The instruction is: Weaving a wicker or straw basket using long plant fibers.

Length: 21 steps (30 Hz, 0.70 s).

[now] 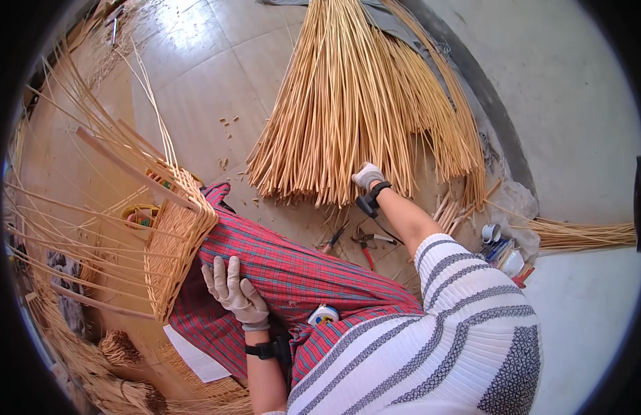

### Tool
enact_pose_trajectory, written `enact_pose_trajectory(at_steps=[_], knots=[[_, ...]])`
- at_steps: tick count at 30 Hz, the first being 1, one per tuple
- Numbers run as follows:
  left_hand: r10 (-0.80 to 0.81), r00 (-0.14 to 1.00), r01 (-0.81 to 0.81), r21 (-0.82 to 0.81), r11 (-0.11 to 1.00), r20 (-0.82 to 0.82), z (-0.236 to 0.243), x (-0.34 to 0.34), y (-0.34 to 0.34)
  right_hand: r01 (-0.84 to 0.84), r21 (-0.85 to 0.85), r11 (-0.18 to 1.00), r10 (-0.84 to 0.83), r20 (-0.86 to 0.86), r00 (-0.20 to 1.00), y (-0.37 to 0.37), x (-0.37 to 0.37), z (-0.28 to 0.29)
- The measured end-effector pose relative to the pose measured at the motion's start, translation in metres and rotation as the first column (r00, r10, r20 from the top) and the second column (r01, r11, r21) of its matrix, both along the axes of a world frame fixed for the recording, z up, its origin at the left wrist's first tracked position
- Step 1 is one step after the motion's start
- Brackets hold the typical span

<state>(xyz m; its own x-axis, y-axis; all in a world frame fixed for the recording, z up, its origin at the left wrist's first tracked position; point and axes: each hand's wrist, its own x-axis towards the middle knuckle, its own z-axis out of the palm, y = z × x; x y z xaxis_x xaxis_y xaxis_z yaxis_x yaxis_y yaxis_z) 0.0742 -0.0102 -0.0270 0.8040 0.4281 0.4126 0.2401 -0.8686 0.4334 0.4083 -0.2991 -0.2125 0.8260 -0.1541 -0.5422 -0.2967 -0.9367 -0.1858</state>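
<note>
My right hand (367, 176), in a pale work glove, is closed at the cut ends of a large fanned pile of wicker rods (341, 104); the fingertips are partly hidden among them. My left hand (235, 294), also gloved, rests on the red plaid cloth (299, 270) over my legs, its fingers stretched out and apart. Close to its left, a partly woven wicker basket (178, 252) leans on its side against my knees, with long unwoven stakes (78, 242) fanning out to the left.
Pruning shears (373, 239) and a dark-handled tool (332, 239) lie on the floor below the pile. A round white tape measure (324, 315) sits on my lap. White paper (196, 356) and bundled rods (120, 347) lie at lower left. Another rod bundle (583, 235) extends right, near the wall.
</note>
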Motion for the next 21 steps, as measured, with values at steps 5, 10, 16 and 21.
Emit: enact_pose_trajectory(at_steps=[5, 10, 16, 21], knots=[[-0.009, 1.000, 0.009, -0.015, 1.000, 0.011, 0.000, -0.003, 0.002, 0.077, 0.231, 0.970, -0.073, -0.025, 0.997, -0.010, 0.003, -0.003], [-0.021, 1.000, 0.022, -0.023, 1.000, 0.016, 0.001, -0.001, 0.002, 0.082, 0.188, 0.979, -0.103, 0.106, 0.989, -0.019, -0.005, 0.008], [-0.031, 0.999, 0.032, -0.026, 0.999, 0.039, 0.002, 0.002, 0.000, 0.355, 0.757, 0.548, -0.281, -0.233, 0.931, -0.028, 0.002, 0.013], [-0.007, 1.000, 0.007, -0.024, 1.000, 0.014, 0.008, -0.004, 0.001, 0.381, 0.834, 0.399, -0.311, -0.268, 0.912, -0.010, 0.000, 0.012]])
